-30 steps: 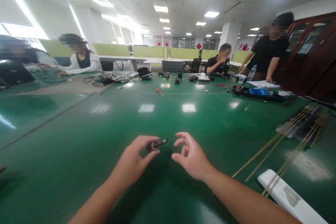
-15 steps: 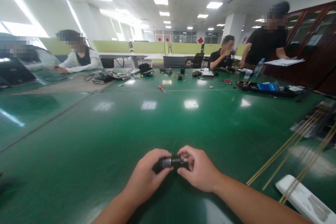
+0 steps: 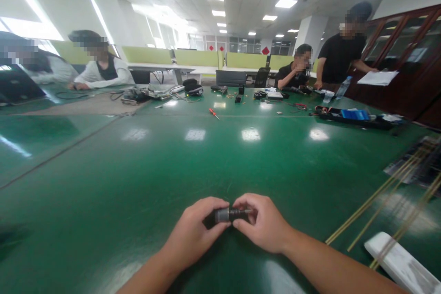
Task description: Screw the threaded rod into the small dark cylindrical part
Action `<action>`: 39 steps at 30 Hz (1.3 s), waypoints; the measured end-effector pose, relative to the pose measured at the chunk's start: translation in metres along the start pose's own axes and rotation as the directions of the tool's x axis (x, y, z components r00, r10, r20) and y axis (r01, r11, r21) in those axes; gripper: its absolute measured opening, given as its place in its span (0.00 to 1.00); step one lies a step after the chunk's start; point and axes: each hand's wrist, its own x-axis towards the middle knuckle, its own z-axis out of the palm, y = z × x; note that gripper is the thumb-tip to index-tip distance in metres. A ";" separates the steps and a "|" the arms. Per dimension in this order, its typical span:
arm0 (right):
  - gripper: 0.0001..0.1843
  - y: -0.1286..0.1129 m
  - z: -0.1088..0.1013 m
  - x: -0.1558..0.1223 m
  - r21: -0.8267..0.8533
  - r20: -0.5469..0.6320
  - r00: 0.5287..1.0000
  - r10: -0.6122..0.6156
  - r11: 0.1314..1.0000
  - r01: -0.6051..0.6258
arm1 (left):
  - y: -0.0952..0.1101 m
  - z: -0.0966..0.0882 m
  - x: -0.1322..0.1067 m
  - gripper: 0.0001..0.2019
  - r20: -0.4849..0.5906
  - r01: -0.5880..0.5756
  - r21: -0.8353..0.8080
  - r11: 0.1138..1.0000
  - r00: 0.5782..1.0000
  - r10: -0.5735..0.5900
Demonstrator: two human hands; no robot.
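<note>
Between my hands lies a small black-and-grey cylindrical part, held level just above or on the green table; its exact kind is unclear. A thinner, dark ribbed section sticks out of its right end. My left hand is closed round the thick grey body, thumb below and fingers above. Curled about the thin end, my right hand has its fingertips close to the shaft. Its inner fingers are partly hidden, but the thin tip runs in between them.
Thin yellowish rods and a white elongated object lie at the right. A red screwdriver is farther off on the green table. An open black tool case sits back right. Several people are around the far side.
My hands have come slightly closer together, and less of the thin shaft shows between them. The view has shifted a little. The standing person's papers have moved slightly.
</note>
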 end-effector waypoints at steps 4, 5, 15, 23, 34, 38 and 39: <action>0.12 0.000 0.000 0.000 0.008 0.004 1.000 -0.005 1.000 0.005 | 0.000 0.000 0.001 0.10 -0.014 -0.019 0.000 1.000 1.000 0.019; 0.11 0.000 0.000 -0.001 0.001 0.008 1.000 -0.011 1.000 0.011 | 0.000 0.000 0.001 0.10 -0.021 -0.024 0.001 1.000 0.999 0.024; 0.06 0.000 0.000 0.001 -0.044 0.009 1.000 -0.021 0.999 0.022 | -0.001 0.002 0.001 0.10 -0.025 -0.042 -0.016 0.999 0.999 0.042; 0.07 -0.001 -0.001 0.001 -0.097 0.034 0.999 -0.035 0.995 0.038 | -0.001 0.002 0.000 0.10 -0.024 -0.034 -0.016 0.999 0.999 0.034; 0.06 -0.002 -0.003 0.001 -0.120 0.049 0.995 -0.082 0.989 0.088 | 0.000 0.000 -0.001 0.09 -0.017 -0.057 -0.018 0.998 0.998 0.057; 0.06 -0.003 -0.004 0.001 -0.130 0.048 0.995 -0.086 0.987 0.091 | 0.001 0.000 -0.001 0.10 -0.017 -0.065 -0.008 0.998 0.998 0.065; 0.06 -0.003 -0.004 0.001 -0.128 0.047 0.995 -0.086 0.988 0.092 | 0.000 0.000 -0.001 0.10 -0.018 -0.066 -0.007 0.998 0.998 0.066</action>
